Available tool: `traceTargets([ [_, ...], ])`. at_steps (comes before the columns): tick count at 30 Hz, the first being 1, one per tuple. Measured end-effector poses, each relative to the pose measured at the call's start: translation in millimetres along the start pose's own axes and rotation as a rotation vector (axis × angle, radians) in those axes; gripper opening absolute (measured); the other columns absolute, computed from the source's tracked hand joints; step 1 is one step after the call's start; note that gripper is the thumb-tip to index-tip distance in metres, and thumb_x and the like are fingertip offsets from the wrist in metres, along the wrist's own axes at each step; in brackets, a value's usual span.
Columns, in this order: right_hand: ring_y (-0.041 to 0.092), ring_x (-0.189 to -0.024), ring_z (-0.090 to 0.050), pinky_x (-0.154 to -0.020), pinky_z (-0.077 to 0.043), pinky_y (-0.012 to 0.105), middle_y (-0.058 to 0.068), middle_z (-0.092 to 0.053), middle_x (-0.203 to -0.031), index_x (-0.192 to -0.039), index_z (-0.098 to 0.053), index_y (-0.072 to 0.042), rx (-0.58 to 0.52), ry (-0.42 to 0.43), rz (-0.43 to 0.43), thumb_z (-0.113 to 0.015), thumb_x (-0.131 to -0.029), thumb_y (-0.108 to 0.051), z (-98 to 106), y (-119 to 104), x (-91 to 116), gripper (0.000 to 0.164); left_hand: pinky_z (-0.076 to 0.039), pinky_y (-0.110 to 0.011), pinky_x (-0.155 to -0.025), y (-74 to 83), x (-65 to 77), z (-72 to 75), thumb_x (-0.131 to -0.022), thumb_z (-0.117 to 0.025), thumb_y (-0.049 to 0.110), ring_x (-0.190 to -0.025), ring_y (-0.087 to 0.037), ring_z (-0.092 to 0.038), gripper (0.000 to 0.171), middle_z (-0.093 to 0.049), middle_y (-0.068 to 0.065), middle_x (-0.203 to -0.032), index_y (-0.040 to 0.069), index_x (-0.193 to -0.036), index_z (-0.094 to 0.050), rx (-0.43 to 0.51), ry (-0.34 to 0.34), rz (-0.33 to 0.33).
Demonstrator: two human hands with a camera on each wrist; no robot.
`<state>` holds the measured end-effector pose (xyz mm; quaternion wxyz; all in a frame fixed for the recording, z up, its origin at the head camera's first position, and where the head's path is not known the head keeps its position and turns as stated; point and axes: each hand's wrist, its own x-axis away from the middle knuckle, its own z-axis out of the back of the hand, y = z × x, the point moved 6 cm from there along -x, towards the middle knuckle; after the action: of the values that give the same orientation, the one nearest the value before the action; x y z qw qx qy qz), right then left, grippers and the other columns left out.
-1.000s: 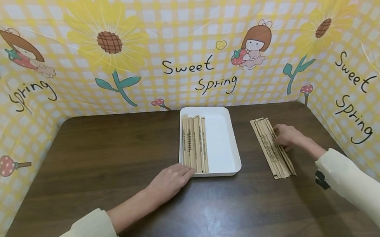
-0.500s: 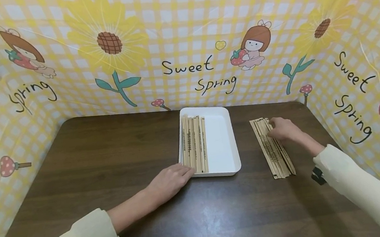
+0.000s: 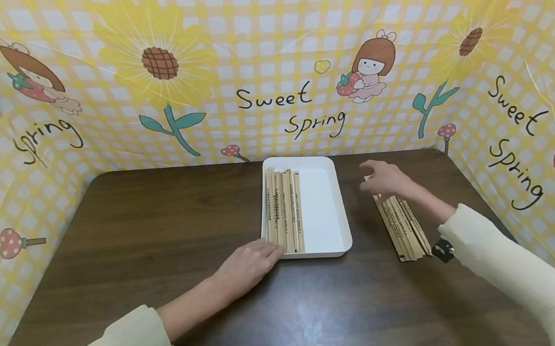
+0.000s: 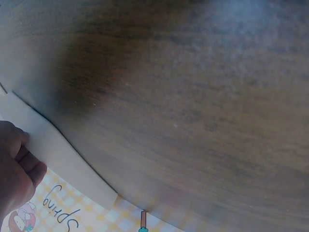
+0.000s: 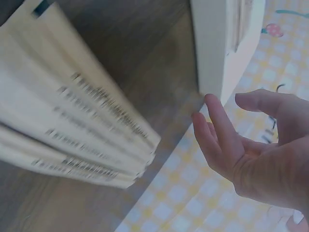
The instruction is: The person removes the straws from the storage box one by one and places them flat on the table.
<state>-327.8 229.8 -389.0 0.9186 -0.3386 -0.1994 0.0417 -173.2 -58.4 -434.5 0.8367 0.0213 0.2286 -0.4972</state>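
Observation:
My left hand (image 3: 249,264) grips the near left corner of a shallow white tray (image 3: 324,213); the left wrist view shows curled fingers (image 4: 34,166) at the tray's outer wall. Inside the tray, along its left side, lie several long slim brown paper packets (image 3: 284,212) with printed lettering, like wrapped chopsticks. A second bundle of the same packets (image 3: 402,230) lies slanted on the table to the right. Over this bundle's far end hovers my right hand (image 3: 388,177), fingers spread and holding nothing. In the right wrist view, the bundle's end stands apart from the fingertips (image 5: 212,104).
A dark brown wooden table (image 3: 159,220) carries everything. Yellow checked cloth (image 3: 262,37) with flower and cartoon prints walls in its back and sides. Bare tabletop separates the tray from the loose bundle.
My right hand has moved left and away from me, from the bundle's right edge to above its far end, and its fingers have spread. The left hand and tray have stayed still.

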Motion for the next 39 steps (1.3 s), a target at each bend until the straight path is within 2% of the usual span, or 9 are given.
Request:
traceTargets([
  [5,0.044,-0.101,-0.065,-0.074,-0.06,0.044,0.031,-0.056,-0.128,-0.154,-0.031,-0.003,-0.005,0.004,0.027,-0.058,-0.094,-0.012,-11.0,-23.1,-4.0,0.067,-0.053,-0.034,-0.092,0.4,1.0,0.0,-0.086,-0.068,-0.005,-0.098,-0.02,-0.067,0.028,-0.071,-0.01,-0.106,-0.002,-0.113,-0.069,0.004,0.003,0.002],
  [9,0.043,-0.103,-0.065,-0.074,-0.06,0.042,0.028,-0.059,-0.124,-0.154,-0.031,-0.003,-0.021,0.007,0.033,-0.059,-0.094,-0.013,-21.7,-40.3,-8.8,0.067,-0.053,-0.034,-0.093,0.4,1.9,-0.1,-0.085,-0.068,-0.005,-0.099,-0.021,-0.067,0.028,-0.072,-0.01,-0.106,-0.002,-0.113,-0.069,0.005,0.005,0.004],
  [17,0.037,-0.087,-0.069,-0.067,-0.061,0.039,0.025,-0.064,-0.111,-0.153,-0.034,-0.003,-0.012,0.009,0.084,-0.063,-0.09,-0.012,-48.2,-64.3,-17.6,0.069,-0.053,-0.033,-0.092,0.3,2.1,0.6,-0.085,-0.068,-0.005,-0.098,-0.02,-0.067,0.028,-0.071,-0.009,-0.106,-0.002,-0.113,-0.069,0.0,0.005,0.009],
  [23,0.035,-0.095,-0.068,-0.061,-0.061,0.034,0.024,-0.064,-0.112,-0.152,-0.035,-0.004,0.002,-0.005,0.083,-0.065,-0.09,-0.012,-69.8,-67.8,-26.2,0.069,-0.054,-0.034,-0.091,0.2,1.9,0.2,-0.084,-0.068,-0.004,-0.099,-0.022,-0.067,0.029,-0.071,-0.011,-0.107,-0.003,-0.113,-0.069,0.004,0.008,0.009],
  [31,0.035,-0.098,-0.066,-0.061,-0.061,0.034,0.028,-0.044,-0.144,-0.153,-0.033,-0.003,0.001,-0.021,0.084,-0.065,-0.09,-0.012,-85.9,-67.9,-35.1,0.071,-0.054,-0.036,-0.09,-0.4,1.6,-0.2,-0.084,-0.07,-0.004,-0.099,-0.022,-0.067,0.03,-0.072,-0.011,-0.108,-0.003,-0.114,-0.069,-0.002,0.0,0.012],
  [34,0.035,-0.096,-0.066,-0.06,-0.06,0.034,0.028,-0.041,-0.147,-0.152,-0.031,-0.001,-0.009,-0.032,0.083,-0.065,-0.09,-0.012,-91.4,-66.7,-37.9,0.072,-0.054,-0.035,-0.091,-0.7,1.5,-0.5,-0.084,-0.069,-0.005,-0.099,-0.022,-0.068,0.03,-0.072,-0.011,-0.108,-0.003,-0.113,-0.069,-0.006,0.001,0.012],
  [39,0.034,-0.089,-0.067,-0.059,-0.06,0.034,0.029,-0.047,-0.139,-0.151,-0.029,0.004,-0.007,-0.041,0.069,-0.065,-0.089,-0.011,-100.5,-64.3,-43.0,0.073,-0.054,-0.035,-0.092,-0.1,1.6,-1.2,-0.083,-0.069,-0.004,-0.099,-0.021,-0.067,0.03,-0.072,-0.011,-0.108,-0.003,-0.114,-0.069,-0.016,0.006,0.01],
])
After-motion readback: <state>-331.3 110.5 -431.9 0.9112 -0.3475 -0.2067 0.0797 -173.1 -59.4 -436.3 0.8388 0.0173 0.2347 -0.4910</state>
